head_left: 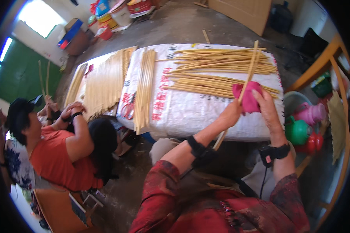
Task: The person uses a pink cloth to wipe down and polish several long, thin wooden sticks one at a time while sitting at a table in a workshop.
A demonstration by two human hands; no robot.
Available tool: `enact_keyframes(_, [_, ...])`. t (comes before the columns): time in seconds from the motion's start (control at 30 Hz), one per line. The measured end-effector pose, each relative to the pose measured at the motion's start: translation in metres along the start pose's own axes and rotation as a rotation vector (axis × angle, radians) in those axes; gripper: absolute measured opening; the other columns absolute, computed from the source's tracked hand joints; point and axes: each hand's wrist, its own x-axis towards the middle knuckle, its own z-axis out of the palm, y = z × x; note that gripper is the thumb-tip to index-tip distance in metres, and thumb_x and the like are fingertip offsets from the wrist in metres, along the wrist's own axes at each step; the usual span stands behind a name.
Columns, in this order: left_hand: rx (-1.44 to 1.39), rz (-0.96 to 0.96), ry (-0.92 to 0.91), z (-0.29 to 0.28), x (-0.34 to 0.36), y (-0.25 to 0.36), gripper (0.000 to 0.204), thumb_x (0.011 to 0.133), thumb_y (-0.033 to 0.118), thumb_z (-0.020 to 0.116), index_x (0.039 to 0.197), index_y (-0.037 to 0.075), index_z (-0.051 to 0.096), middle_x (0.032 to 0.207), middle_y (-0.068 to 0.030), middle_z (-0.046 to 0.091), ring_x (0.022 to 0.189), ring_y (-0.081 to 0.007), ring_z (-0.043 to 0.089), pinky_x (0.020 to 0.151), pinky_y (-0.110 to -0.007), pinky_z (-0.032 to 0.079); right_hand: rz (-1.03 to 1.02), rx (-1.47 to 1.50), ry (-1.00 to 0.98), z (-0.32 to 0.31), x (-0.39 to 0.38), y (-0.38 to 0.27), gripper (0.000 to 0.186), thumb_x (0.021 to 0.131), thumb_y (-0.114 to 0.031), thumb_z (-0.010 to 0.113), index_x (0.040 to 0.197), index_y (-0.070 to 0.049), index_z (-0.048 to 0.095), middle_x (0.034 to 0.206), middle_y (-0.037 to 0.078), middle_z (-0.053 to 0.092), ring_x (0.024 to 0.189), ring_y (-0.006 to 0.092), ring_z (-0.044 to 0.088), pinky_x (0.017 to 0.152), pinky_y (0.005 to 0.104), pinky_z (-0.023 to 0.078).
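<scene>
My left hand (231, 113) is closed around a pair of long, thin, pale yellow sticks (251, 68), which look like bamboo. They slant from near my lap up over the far side of the table. A bright pink cloth (252, 101) is gripped in my right hand (266, 104), its folds lying against the sticks just above my left hand. Beneath and beyond my hands, two loose bundles of similar sticks, a far bundle (221, 60) and a nearer bundle (206, 85), lie crosswise on the table covered with white woven sheeting (182, 112).
More sticks (144, 89) lie lengthwise at the table's left end. Another table to the left carries a wide row of sticks (105, 81). A person in an orange top (62, 155) sits there. Thermos flasks (297, 130) and a wooden frame (344, 116) stand at my right.
</scene>
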Motion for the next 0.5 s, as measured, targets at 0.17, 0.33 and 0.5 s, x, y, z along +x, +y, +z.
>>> enact_keyframes(0.17, [-0.125,-0.262,-0.147,-0.004,-0.012,0.014,0.016,0.082,0.017,0.04,0.082,0.003,0.047,0.057,-0.0035,0.046,0.037,-0.0092,0.036,0.03,-0.024,0.027,0.225,0.219,-0.176,0.002,-0.004,-0.02,0.045,0.083,-0.032,0.049,0.113,0.001,0.041,0.094,0.01,0.054,0.077,0.0153,0.058,0.053,0.0247,0.051])
enact_keyframes(0.33, [-0.643,-0.271,-0.255,-0.001,-0.015,0.02,0.016,0.085,0.021,0.043,0.081,0.005,0.044,0.056,-0.0012,0.041,0.036,-0.0057,0.031,0.032,-0.021,0.023,0.052,0.307,-0.069,-0.011,-0.007,-0.016,0.037,0.084,-0.027,0.05,0.107,0.001,0.045,0.09,0.011,0.055,0.076,0.0166,0.058,0.063,0.0262,0.05])
enact_keyframes(0.5, [-0.52,-0.183,-0.144,0.0,-0.016,0.024,0.017,0.085,0.018,0.042,0.079,0.003,0.044,0.054,-0.0014,0.04,0.036,-0.0075,0.034,0.031,-0.022,0.028,-0.003,-0.096,0.131,-0.006,-0.003,0.008,0.027,0.083,-0.026,0.051,0.097,-0.004,0.052,0.079,0.002,0.056,0.066,0.0071,0.053,0.054,0.0193,0.044])
